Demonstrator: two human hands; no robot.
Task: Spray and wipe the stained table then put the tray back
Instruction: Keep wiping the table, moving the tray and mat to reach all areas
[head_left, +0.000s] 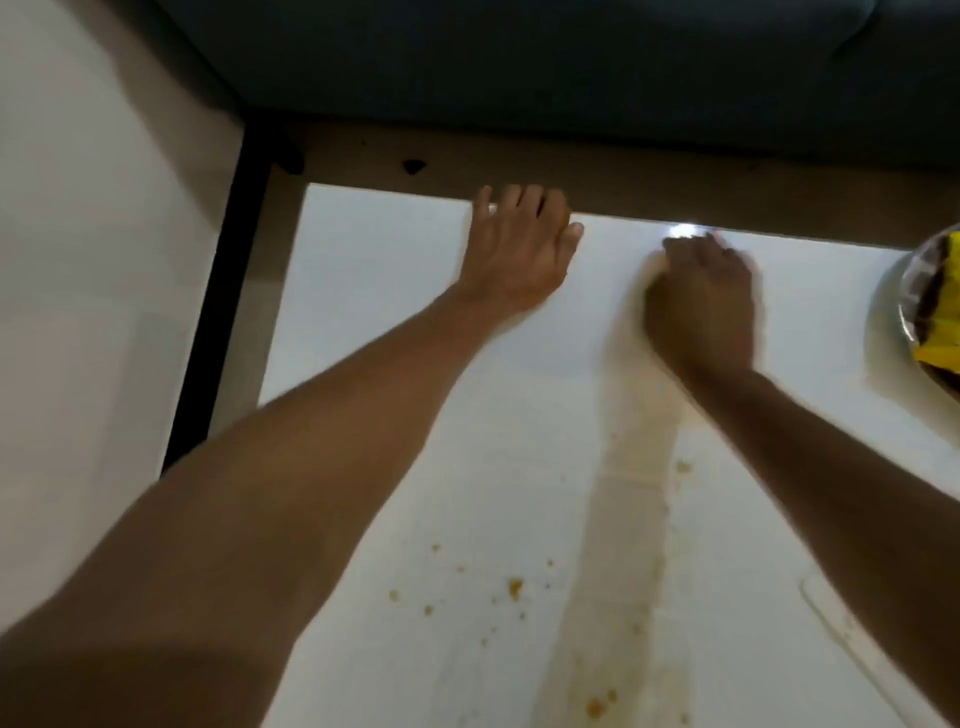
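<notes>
1. Your left hand (517, 254) lies flat at the white surface's (374, 312) far edge, its grip wide.
2. Your right hand (698, 299) is blurred; its grip I cannot tell.
3. Orange stains (514, 587) speckle the near side.
4. The tray (906, 291) sits at the right edge.

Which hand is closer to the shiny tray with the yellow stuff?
The right hand. It is out on the white table, partway toward the tray at the right edge. The left hand rests at the table's far edge, farther left.
</notes>
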